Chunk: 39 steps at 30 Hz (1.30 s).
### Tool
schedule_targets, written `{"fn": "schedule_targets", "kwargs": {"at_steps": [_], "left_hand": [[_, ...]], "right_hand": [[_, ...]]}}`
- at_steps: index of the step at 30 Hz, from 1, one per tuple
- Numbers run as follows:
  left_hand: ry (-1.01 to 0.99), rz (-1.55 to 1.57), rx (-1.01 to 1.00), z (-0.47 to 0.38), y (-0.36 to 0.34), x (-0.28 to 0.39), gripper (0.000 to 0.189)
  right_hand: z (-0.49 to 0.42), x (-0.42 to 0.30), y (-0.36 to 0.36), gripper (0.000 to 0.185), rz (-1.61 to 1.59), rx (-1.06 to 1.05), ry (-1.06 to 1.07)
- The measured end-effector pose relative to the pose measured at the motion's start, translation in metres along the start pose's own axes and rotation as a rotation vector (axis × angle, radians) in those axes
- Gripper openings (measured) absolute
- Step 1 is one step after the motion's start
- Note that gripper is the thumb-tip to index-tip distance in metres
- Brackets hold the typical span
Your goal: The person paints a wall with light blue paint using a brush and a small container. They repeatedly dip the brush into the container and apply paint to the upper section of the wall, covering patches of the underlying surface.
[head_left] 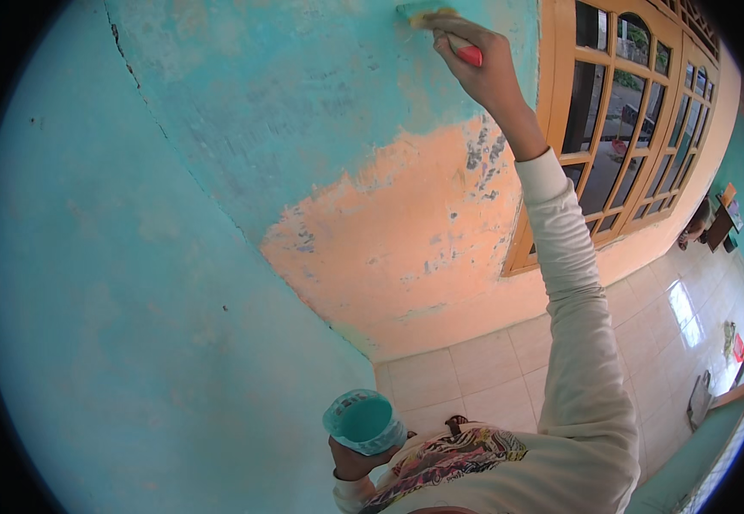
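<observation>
My right hand (475,61) is stretched up and grips a paintbrush (465,50) with a red-tipped handle. The brush's bristle end lies against the upper part of the wall (320,109), where turquoise paint covers the surface. Lower down, the same wall shows peach paint (378,244) with grey flaked patches. Close to my body, my left hand (359,459) holds a plastic tub (364,421) from below. Turquoise paint (367,416) is inside the tub, and smears coat its rim.
An orange wooden window frame (565,90) with glass panes stands right of my right arm. The adjoining turquoise wall (121,321) meets the painted one at a cracked corner. Pale floor tiles (488,366) lie below. Farther right are a person (696,221) and a red dustpan (739,347).
</observation>
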<state>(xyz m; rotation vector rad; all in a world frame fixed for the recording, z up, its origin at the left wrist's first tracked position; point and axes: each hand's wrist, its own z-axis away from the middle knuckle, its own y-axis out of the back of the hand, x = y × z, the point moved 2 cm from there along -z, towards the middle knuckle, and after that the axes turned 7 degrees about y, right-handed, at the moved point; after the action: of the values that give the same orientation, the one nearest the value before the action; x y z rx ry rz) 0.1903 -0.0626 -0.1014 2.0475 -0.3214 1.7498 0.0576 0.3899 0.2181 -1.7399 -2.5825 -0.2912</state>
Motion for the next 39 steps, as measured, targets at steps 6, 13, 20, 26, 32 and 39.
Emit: {"fn": "schedule_targets", "kwargs": {"at_steps": [6, 13, 20, 26, 32, 39], "left_hand": [[-0.011, -0.006, 0.043, -0.004, 0.001, -0.001, 0.089], [0.010, -0.013, 0.073, -0.005, 0.005, 0.002, 0.090], [0.004, -0.023, 0.074, -0.002, 0.007, -0.005, 0.093], [0.023, -0.004, 0.033, 0.000, 0.006, -0.006, 0.092], [-0.102, 0.007, 0.036, -0.010, -0.001, -0.001, 0.085], [0.002, 0.025, -0.075, -0.005, -0.008, 0.003, 0.092]], "right_hand": [[0.006, -0.012, 0.001, 0.019, -0.071, 0.046, 0.029], [0.009, -0.013, -0.002, 0.020, -0.072, -0.070, -0.066], [0.005, -0.005, 0.003, 0.022, -0.077, -0.114, -0.121], [-0.016, 0.003, -0.005, 0.023, -0.231, -0.044, -0.095], [0.056, 0.013, -0.021, 0.021, -0.158, -0.053, -0.071], [0.119, -0.037, -0.008, 0.020, -0.201, -0.357, -0.373]]}}
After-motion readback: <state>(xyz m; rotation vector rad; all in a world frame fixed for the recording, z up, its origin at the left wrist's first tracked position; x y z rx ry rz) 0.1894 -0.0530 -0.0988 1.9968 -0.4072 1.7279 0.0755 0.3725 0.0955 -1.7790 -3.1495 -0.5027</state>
